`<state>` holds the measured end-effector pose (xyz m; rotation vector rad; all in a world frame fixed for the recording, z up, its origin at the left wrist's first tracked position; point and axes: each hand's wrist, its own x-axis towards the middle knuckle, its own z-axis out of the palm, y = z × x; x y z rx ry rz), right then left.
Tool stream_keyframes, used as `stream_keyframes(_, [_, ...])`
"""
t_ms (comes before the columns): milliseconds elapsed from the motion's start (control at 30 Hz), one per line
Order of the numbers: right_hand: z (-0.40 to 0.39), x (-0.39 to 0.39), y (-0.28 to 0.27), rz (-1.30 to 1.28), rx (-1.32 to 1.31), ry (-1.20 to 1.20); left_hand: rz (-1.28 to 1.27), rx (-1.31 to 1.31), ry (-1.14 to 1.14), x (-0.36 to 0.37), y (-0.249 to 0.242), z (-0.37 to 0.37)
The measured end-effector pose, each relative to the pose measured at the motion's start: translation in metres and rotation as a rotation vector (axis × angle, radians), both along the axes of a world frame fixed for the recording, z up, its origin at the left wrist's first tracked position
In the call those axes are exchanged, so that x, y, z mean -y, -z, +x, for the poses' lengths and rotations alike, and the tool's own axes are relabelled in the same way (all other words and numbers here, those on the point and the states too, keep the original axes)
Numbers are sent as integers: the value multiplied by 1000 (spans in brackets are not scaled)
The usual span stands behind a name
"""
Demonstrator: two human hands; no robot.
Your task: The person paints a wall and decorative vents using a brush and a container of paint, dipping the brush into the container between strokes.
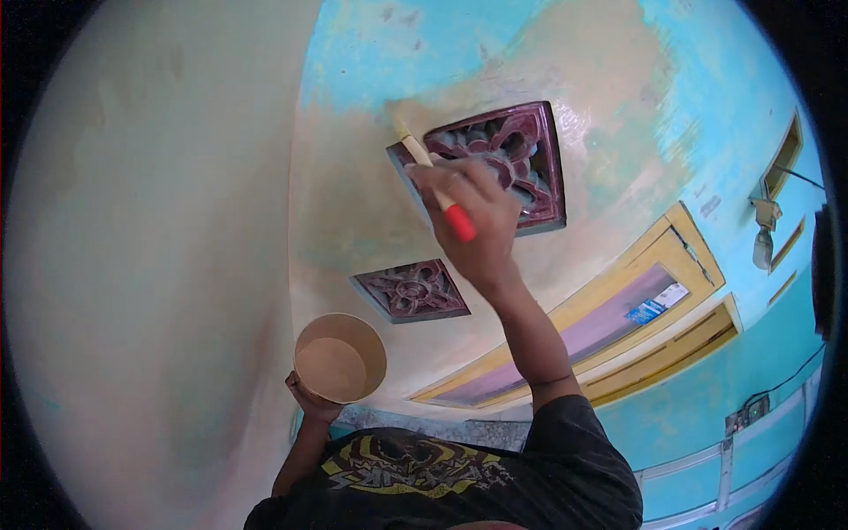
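My right hand (pixel 473 208) is closed around the handle of a paintbrush (pixel 417 150) with a red end. The brush's bristles meet the wall near the upper left corner of a dark red carved vent block (pixel 521 146). Beige paint covers the wall (pixel 340 177) around it, with bright blue showing above. Lower down, my left hand (pixel 314 402) grips a round paint bucket (pixel 375 358) from its left and underneath. Beige paint lies inside the bucket. Most of the left fingers are hidden behind it.
A second carved vent block (pixel 412 291) sits lower in the wall. To the right are a yellow-framed window (pixel 609 318), a light bulb (pixel 763 247) on a holder and a pale railing (pixel 726 473). A beige wall (pixel 168 221) stands close on the left.
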<state>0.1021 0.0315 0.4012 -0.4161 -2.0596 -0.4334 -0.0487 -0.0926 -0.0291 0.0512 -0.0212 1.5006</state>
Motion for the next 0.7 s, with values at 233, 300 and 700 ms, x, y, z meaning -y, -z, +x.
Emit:
stream_keyframes(233, [60, -11, -50, 98, -515, 95, -7, 9, 14, -1, 8, 5])
stream_keyframes(300, [54, 0, -42, -11, -551, -124, -32, -12, -14, 2, -7, 7])
stream_keyframes(700, [37, 6, -17, -151, -441, -308, 5, 18, 31, 4, -10, 12])
